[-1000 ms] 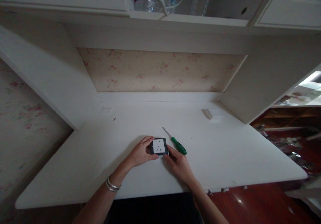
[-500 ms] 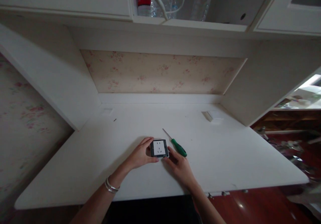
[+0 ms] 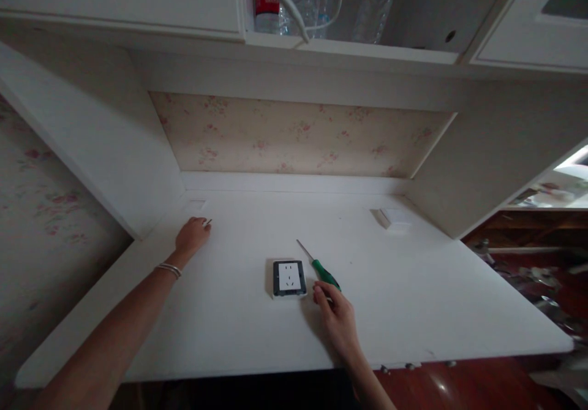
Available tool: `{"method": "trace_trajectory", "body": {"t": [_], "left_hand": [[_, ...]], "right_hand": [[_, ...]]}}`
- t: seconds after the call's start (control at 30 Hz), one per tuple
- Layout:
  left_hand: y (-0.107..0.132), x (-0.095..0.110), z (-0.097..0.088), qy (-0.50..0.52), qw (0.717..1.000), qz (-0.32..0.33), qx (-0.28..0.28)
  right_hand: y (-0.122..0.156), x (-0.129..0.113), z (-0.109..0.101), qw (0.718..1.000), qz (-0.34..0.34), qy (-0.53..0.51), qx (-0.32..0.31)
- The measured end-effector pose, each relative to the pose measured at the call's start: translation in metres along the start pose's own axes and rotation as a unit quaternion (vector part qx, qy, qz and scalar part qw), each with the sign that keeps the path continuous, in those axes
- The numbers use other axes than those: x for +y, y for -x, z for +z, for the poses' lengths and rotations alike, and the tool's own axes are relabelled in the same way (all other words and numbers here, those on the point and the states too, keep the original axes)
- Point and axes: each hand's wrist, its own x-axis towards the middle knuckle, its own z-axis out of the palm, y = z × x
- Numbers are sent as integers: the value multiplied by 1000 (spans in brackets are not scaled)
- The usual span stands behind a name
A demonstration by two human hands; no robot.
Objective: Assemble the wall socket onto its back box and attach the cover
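The left hand [image 3: 193, 236] reached far over the counter [image 3: 239, 336], fingers drawn together beside a small, thin, dark strip [image 3: 208, 221], whether pinching it I could not tell; the right hand [image 3: 340, 317] was curled at the near end of a green-handled screwdriver with a thin metal shaft [image 3: 324, 272], partly covering the handle, and its grip could not be told; the screwdriver's long axis ran diagonally, tip away from the person and leftward; just left of it a squarish dark-framed power socket with a white face [image 3: 289, 277] lay face up between the hands, paired slots toward the back; farther off stood a small white block [image 3: 391, 218]; above, clear plastic bottles [image 3: 374, 8] and a white cable [image 3: 287, 2] filled a shelf.
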Motion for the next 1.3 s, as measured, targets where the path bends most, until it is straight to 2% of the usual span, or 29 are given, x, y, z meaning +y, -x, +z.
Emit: {"method": "trace_trajectory", "body": {"t": [0.1, 0.2, 0.3, 0.4, 0.47, 0.53, 0.6, 0.63, 0.73, 0.83, 0.93, 1.07, 1.17, 1.3], "left_hand": [[-12, -4, 2, -16, 1000, -18, -12], [-17, 1, 3, -16, 999, -31, -18], [-16, 12, 3, -2, 999, -29, -18], [2, 36, 3, 32, 999, 17, -16], [29, 59, 3, 66, 995, 68, -22], [69, 86, 2, 110, 986, 123, -35], [117, 113, -2, 234, 947, 210, -68], [141, 125, -5, 276, 930, 228, -82], [197, 151, -13, 350, 895, 246, -130], [223, 162, -15, 383, 881, 239, -144], [228, 164, -13, 396, 877, 236, -138], [222, 163, -12, 405, 869, 249, -136], [210, 158, -11, 400, 871, 253, -129], [183, 144, -2, 368, 883, 273, -100]], "right_hand": [[0, -2, 0, 1000, 0, 1, 6], [1, -3, -1, 1000, -4, 14, 16], [2, -2, -4, 999, -11, 21, 32], [6, -4, -3, 999, -19, 22, 46], [10, -10, 1, 999, -24, 21, 34], [14, -19, 9, 1000, -26, 12, -2], [17, -30, 17, 999, -16, -17, -37], [18, -35, 20, 998, -7, -37, -47], [19, -46, 25, 995, -3, -84, -56], [22, -48, 22, 995, -22, -85, -51], [25, -47, 17, 995, -10, -91, -42], [24, -48, 12, 995, -12, -81, -49], [13, -48, 6, 997, -44, -45, -51], [-12, -42, -7, 997, -75, 19, -1]]}}
